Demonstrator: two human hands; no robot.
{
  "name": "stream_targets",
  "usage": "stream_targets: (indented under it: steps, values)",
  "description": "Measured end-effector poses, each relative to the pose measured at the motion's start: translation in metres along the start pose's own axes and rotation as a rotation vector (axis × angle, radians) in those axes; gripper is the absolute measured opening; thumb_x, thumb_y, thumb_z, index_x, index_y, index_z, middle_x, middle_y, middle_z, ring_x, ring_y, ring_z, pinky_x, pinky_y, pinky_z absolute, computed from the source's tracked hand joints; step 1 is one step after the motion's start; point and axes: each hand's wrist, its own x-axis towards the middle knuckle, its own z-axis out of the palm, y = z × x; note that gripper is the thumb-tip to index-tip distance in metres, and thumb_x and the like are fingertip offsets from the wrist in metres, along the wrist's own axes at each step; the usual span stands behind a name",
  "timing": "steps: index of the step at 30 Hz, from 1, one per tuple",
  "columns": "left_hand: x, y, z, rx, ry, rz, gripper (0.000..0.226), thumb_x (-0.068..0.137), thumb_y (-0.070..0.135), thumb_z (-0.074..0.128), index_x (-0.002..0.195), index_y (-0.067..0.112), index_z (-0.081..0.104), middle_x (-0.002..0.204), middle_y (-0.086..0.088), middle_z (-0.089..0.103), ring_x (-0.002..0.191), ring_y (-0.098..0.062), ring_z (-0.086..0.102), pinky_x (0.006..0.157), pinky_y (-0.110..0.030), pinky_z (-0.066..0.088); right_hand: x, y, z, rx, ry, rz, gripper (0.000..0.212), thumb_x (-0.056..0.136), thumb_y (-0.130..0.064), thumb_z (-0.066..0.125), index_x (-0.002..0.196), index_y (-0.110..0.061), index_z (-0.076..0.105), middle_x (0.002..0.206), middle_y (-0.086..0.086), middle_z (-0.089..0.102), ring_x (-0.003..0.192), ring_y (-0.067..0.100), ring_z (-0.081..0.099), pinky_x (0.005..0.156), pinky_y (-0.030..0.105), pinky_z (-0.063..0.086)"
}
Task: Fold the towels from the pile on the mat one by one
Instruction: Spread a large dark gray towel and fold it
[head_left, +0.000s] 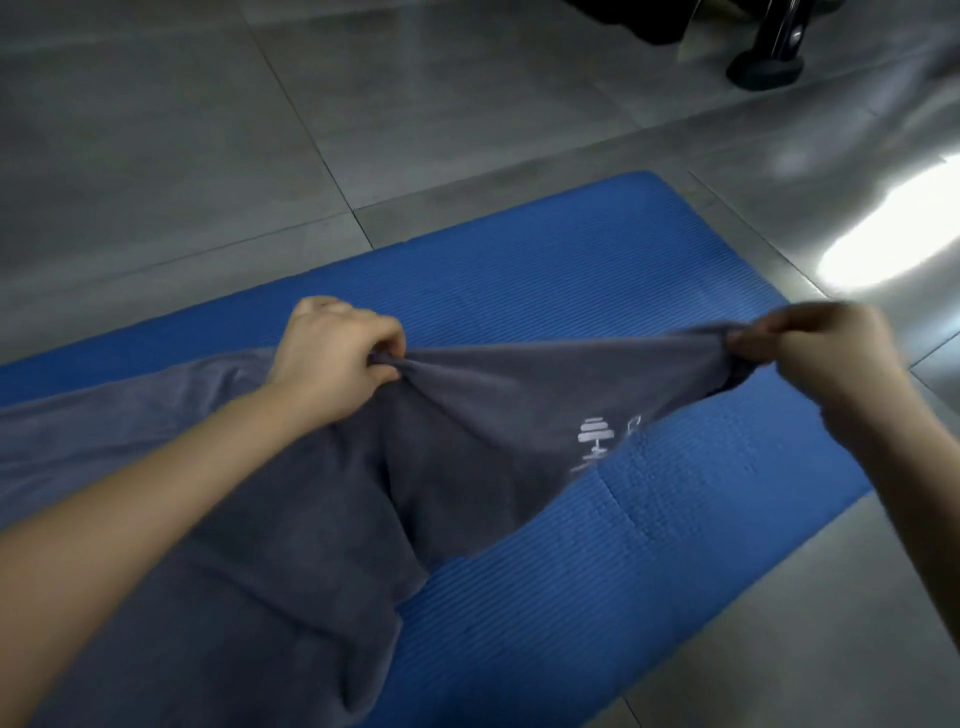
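Observation:
A dark grey towel (467, 431) with a small white emblem is stretched above the blue mat (597, 270). My left hand (332, 353) pinches its upper edge near the middle of the view. My right hand (826, 353) pinches a corner of the same edge at the right. The edge runs taut between the two hands, and the rest of the towel hangs down onto the mat toward me. More grey cloth (119, 426) lies flat on the mat at the left, partly under my left forearm.
The mat lies on a grey tiled floor (208, 130). A black stand base (766, 65) and dark objects sit on the floor at the far right. A bright light reflection (893, 228) glares off the tiles at the right.

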Motion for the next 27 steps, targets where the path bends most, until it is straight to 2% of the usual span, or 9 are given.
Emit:
stream_targets:
  steps: [5,9,11,14,16,19,21,23,27]
  values:
    - [0.053,-0.022,-0.031,0.107,0.215,-0.222,0.014,0.077,0.021,0.07,0.089,0.016,0.065,0.091,-0.011,0.068,0.09,-0.034,0.058,0.081,-0.039,0.034,0.045,-0.068,0.019,0.173,0.254,-0.18,0.013,0.071,-0.033,0.072,0.073,-0.023,0.066,0.073,-0.004,0.064,0.067,0.016,0.059,0.071,0.039,0.053]
    - [0.061,-0.023,-0.014,0.22,-0.019,-0.547,0.037,0.084,0.03,0.064,0.119,0.018,0.057,0.118,-0.018,0.057,0.113,-0.037,0.047,0.102,-0.047,0.028,0.087,-0.081,0.064,0.018,0.062,-0.207,0.053,0.081,-0.043,0.064,0.129,-0.023,0.055,0.117,0.005,0.065,0.106,0.024,0.061,0.097,0.042,0.046]
    - [0.042,-0.014,0.0,0.248,-0.077,-0.53,0.042,0.086,0.031,0.061,0.125,0.019,0.053,0.123,-0.016,0.055,0.116,-0.036,0.046,0.107,-0.049,0.025,0.087,-0.059,0.079,-0.187,-0.035,-0.171,0.064,0.084,-0.045,0.061,0.14,-0.024,0.042,0.131,0.007,0.056,0.119,0.027,0.053,0.102,0.042,0.04]
    - [0.001,0.005,0.019,0.254,-0.14,-0.326,0.038,0.086,0.032,0.061,0.122,0.02,0.057,0.12,-0.01,0.058,0.115,-0.033,0.048,0.109,-0.05,0.014,0.056,-0.002,0.096,-0.535,-0.101,-0.113,0.059,0.085,-0.047,0.059,0.137,-0.022,0.045,0.129,0.008,0.057,0.12,0.031,0.05,0.098,0.04,0.034]
    - [-0.029,0.018,0.03,0.233,-0.146,-0.167,0.028,0.079,0.033,0.069,0.105,0.02,0.067,0.104,-0.007,0.066,0.099,-0.032,0.058,0.105,-0.053,0.024,0.03,0.037,0.106,-0.654,-0.138,-0.055,0.052,0.085,-0.053,0.056,0.123,-0.018,0.055,0.119,0.009,0.062,0.115,0.032,0.053,0.093,0.039,0.034]
    - [-0.063,0.041,0.039,0.225,-0.162,-0.042,0.032,0.077,0.051,0.059,0.08,0.023,0.073,0.077,0.002,0.066,0.071,-0.023,0.061,0.087,-0.047,0.044,0.005,0.067,0.12,-0.495,-0.158,0.092,0.049,0.083,-0.063,0.048,0.071,-0.018,0.059,0.08,0.005,0.066,0.091,0.03,0.061,0.084,0.039,0.037]
    - [-0.077,0.056,0.043,0.231,-0.285,-0.043,0.045,0.073,0.063,0.046,0.072,0.024,0.069,0.067,0.005,0.062,0.064,-0.019,0.058,0.076,-0.041,0.045,0.0,0.067,0.127,-0.386,-0.17,0.147,0.051,0.085,-0.056,0.05,0.055,-0.014,0.05,0.059,0.001,0.057,0.073,0.027,0.059,0.079,0.037,0.04]
    - [-0.086,0.066,0.047,0.27,-0.367,-0.041,0.042,0.064,0.065,0.063,0.069,0.024,0.066,0.062,0.003,0.059,0.061,-0.02,0.056,0.07,-0.039,0.042,0.0,0.063,0.13,-0.328,-0.152,0.168,0.037,0.085,-0.037,0.056,0.056,-0.013,0.053,0.063,0.004,0.058,0.073,0.03,0.058,0.077,0.037,0.043]
    - [-0.088,0.061,0.052,0.203,-0.337,-0.058,0.027,0.049,0.027,0.087,0.057,0.019,0.062,0.05,0.003,0.057,0.045,-0.019,0.054,0.059,-0.031,0.043,0.01,0.072,0.111,-0.21,0.031,0.213,0.014,0.087,-0.023,0.056,0.086,-0.016,0.068,0.097,0.012,0.067,0.098,0.034,0.061,0.077,0.035,0.044]
